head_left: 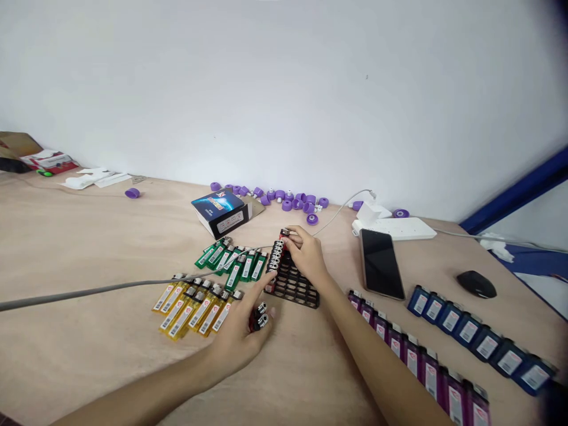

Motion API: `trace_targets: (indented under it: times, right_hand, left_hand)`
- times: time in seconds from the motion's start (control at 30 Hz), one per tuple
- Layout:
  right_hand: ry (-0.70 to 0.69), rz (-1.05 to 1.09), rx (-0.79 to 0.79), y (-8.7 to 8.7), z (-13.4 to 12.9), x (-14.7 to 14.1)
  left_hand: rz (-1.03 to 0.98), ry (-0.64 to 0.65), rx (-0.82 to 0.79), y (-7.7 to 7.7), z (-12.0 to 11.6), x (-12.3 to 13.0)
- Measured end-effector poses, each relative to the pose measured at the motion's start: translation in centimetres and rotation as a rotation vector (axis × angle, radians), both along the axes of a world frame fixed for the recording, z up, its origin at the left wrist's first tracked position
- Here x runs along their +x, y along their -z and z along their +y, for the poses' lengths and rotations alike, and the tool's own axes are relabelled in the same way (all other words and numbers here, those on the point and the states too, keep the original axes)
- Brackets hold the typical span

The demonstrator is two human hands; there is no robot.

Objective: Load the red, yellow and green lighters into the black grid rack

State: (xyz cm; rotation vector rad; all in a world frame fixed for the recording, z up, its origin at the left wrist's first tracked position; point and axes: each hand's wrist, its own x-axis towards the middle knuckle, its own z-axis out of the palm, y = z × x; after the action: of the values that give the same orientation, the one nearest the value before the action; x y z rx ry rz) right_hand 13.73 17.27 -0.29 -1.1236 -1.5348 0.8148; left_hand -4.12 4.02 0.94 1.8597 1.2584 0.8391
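Observation:
A black plastic grid rack lies on the wooden table, with a column of red lighters standing in its upper end. My right hand is over the rack's far end, its fingertips pinching the metal head of a lighter. My left hand is closer to me, its fingers around two dark red lighters with metal heads. Just left of that hand lie rows of yellow lighters, and green lighters lie beyond them.
Rows of purple lighters and blue lighters run down the right. A phone, white power strip, black mouse, printed box, several purple caps and a grey cable also lie about.

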Motion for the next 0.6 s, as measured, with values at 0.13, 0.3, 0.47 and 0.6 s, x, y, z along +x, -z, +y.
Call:
trace_targets:
  times: [0.13, 0.3, 0.47, 0.6]
  right_hand:
    - [-0.010, -0.010, 0.005, 0.1, 0.2, -0.2]
    - [-0.062, -0.051, 0.019, 0.0, 0.2, -0.4]
    - [-0.126, -0.150, 0.043, -0.8, -0.4, 0.1]
    - [-0.202, -0.252, 0.072, -1.4, -1.0, 0.9]
  left_hand:
    - [-0.018, 0.001, 0.015, 0.0, 0.0, 0.0]
    - [-0.035, -0.003, 0.018, 0.1, 0.1, 0.2]
    - [-0.043, 0.007, 0.002, 0.0, 0.1, 0.2]
    - [-0.056, 0.011, -0.033, -0.2, 0.0, 0.1]
